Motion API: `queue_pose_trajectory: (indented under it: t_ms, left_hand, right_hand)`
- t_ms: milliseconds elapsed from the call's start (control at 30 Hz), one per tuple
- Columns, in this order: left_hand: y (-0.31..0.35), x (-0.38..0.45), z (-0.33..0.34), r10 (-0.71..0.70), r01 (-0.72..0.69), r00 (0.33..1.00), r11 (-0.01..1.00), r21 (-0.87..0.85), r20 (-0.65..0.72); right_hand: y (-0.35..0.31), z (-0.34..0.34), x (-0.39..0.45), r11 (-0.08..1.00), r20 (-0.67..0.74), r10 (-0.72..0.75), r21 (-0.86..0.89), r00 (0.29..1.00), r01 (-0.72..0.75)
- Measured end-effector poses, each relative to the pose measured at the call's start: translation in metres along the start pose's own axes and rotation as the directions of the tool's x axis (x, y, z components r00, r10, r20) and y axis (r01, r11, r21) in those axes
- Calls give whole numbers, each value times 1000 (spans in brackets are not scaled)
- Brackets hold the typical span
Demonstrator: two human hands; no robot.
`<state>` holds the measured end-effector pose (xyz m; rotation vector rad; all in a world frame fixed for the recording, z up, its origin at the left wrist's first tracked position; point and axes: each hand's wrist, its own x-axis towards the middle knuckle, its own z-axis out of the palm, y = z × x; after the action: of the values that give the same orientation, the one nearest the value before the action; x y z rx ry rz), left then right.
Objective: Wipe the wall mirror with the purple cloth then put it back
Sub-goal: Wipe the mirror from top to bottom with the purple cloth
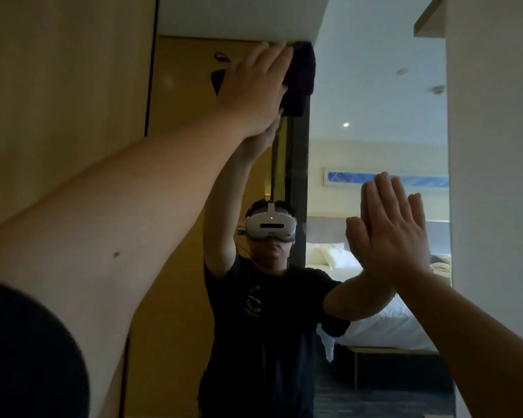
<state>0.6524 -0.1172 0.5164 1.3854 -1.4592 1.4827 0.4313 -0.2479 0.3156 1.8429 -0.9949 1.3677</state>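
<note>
The wall mirror [375, 122] fills the middle of the view and reflects a person and a bedroom. My left hand [254, 86] reaches up to the mirror's top edge and presses the dark purple cloth [299, 73] flat against the glass with straight fingers. The cloth is partly hidden under my palm; its free part hangs to the right of my fingers. My right hand [390, 230] rests flat on the glass lower right, fingers straight and together, holding nothing.
A wooden panel wall [67, 86] runs along the mirror's left side. A pale wall [495, 176] borders the mirror on the right. A white soffit [239, 16] sits right above the mirror's top edge.
</note>
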Motion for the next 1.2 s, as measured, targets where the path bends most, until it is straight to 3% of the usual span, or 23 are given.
queue_pose_trajectory:
  t_ms: [67, 167, 467, 667, 1000, 1200]
  left_hand:
    - [1, 4, 12, 10, -12, 998, 999, 37, 70]
    - [9, -26, 28, 62, -63, 998, 997, 34, 13]
    - [50, -231, 54, 221, -218, 973, 975, -52, 64]
    - [66, -332, 69, 258, -259, 961, 966, -6, 102]
    - [67, -310, 67, 232, -236, 971, 967, -96, -57]
    - [72, -171, 50, 38, -74, 980, 980, -184, -193]
  right_hand:
    - [0, 0, 0, 1000, -5, -2, 1, 1000, 2]
    - [1, 0, 0, 1000, -8, -1, 2, 1000, 1]
    - [2, -5, 2, 997, -21, -24, 72, 1000, 25]
    - [24, -9, -14, 999, -29, 22, 36, 999, -21]
    - [34, -7, -28, 995, -2, 100, 27, 995, -100]
    - [37, -2, -27, 996, -14, 93, 9, 996, -93]
